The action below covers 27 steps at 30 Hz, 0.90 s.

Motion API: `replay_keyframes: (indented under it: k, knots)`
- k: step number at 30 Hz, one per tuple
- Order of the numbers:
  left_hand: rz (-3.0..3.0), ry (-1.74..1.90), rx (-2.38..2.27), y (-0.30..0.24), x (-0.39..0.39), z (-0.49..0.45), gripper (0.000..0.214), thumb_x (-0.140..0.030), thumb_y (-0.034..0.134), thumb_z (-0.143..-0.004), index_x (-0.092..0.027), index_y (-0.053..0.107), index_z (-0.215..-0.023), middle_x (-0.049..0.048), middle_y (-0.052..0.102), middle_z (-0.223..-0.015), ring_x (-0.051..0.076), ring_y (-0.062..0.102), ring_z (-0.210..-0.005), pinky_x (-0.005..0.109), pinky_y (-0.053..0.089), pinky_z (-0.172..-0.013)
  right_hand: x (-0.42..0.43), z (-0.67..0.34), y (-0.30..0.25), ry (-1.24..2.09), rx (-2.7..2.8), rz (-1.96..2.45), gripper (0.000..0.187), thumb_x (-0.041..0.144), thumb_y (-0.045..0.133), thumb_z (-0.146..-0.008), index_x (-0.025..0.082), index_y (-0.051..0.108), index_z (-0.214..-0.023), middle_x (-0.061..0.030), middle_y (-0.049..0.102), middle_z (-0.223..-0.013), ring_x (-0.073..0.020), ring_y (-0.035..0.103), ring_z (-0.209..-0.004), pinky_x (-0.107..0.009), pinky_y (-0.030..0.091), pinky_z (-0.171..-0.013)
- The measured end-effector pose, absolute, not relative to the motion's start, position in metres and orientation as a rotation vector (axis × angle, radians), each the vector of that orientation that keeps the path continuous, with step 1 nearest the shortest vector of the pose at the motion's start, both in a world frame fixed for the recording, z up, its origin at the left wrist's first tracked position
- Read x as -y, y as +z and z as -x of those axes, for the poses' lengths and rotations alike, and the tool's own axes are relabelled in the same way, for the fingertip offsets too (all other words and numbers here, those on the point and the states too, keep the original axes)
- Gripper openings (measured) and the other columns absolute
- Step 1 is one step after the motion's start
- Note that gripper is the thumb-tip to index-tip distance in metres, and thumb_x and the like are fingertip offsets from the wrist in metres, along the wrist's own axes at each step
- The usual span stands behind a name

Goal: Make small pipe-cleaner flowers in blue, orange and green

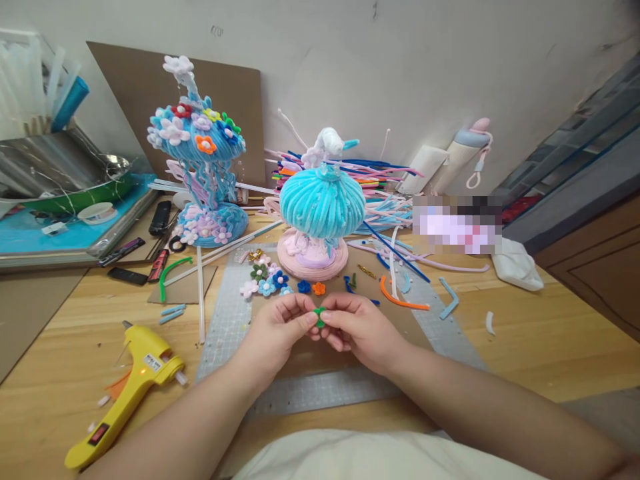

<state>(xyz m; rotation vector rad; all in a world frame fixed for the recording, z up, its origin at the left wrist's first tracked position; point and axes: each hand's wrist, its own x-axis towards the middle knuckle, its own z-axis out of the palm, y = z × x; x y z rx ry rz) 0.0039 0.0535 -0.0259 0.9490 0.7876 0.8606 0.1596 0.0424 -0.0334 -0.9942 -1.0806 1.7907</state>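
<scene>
Between my two hands is a small green pipe-cleaner piece (319, 319), bent into a flower-like shape and partly hidden by the fingertips. My left hand (283, 327) pinches it from the left, and my right hand (357, 327) pinches it from the other side. Just beyond the fingers lie an orange fuzzy flower (319, 288) and a dark blue flower (304, 287). More small flowers (267, 285) in several colours cluster to their left. Behind them stands a turquoise domed pipe-cleaner ornament (323, 203) on a pink round base (313, 257).
A yellow glue gun (143, 373) lies at the left, its switch side up. Behind it, a taller flower-covered ornament (197, 137) stands against brown cardboard (240, 87). Loose pipe cleaners (405, 297) are scattered right of the grey cutting mat (320, 393). A bottle (457, 160) leans by the wall.
</scene>
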Motion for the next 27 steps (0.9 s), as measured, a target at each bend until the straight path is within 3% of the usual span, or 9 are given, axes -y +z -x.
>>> replay_keyframes:
  k: [9,13,22,27]
  knots:
    - [-0.697,0.769,-0.772,-0.0218,-0.0520,-0.0021,0.016,-0.022,0.067,-0.074,-0.013,0.056,-0.078,0.0015,0.060,-0.067,0.010,0.057,-0.062,0.021,0.049,-0.060,-0.0436,-0.1606,-0.0300,1.805,1.121,1.124,0.025,0.037,0.063,-0.075,0.015,0.052,-0.069,0.0050,0.053,-0.051,-0.0032,0.041,-0.034,-0.014,0.024,-0.033]
    - [-0.723,0.770,-0.786,-0.0215,-0.0543,-0.0007,0.016,-0.018,0.069,-0.072,-0.012,0.055,-0.077,0.0020,0.061,-0.067,0.009,0.057,-0.061,0.020,0.050,-0.061,-0.0457,-0.1622,-0.0306,1.792,1.050,1.046,0.027,0.043,0.057,-0.079,0.016,0.052,-0.076,0.0034,0.056,-0.057,-0.0053,0.046,-0.037,-0.015,0.029,-0.034]
    - [-0.711,0.755,-0.799,-0.0195,-0.0537,-0.0002,0.017,-0.018,0.069,-0.070,-0.014,0.056,-0.078,0.0006,0.060,-0.069,0.010,0.057,-0.063,0.022,0.048,-0.064,-0.0435,-0.1604,-0.0277,1.574,1.336,1.193,0.020,0.035,0.059,-0.075,0.016,0.052,-0.074,0.0043,0.052,-0.056,-0.0051,0.042,-0.038,-0.017,0.030,-0.037]
    - [-0.952,0.777,-0.934,-0.0176,-0.0533,-0.0004,0.018,-0.024,0.071,-0.067,-0.013,0.059,-0.073,-0.0010,0.056,-0.065,0.007,0.049,-0.057,0.017,0.041,-0.052,-0.0427,-0.1626,-0.0308,1.312,1.544,1.296,0.010,0.026,0.056,-0.076,0.016,0.054,-0.071,0.0039,0.049,-0.058,-0.0068,0.042,-0.046,-0.018,0.032,-0.042]
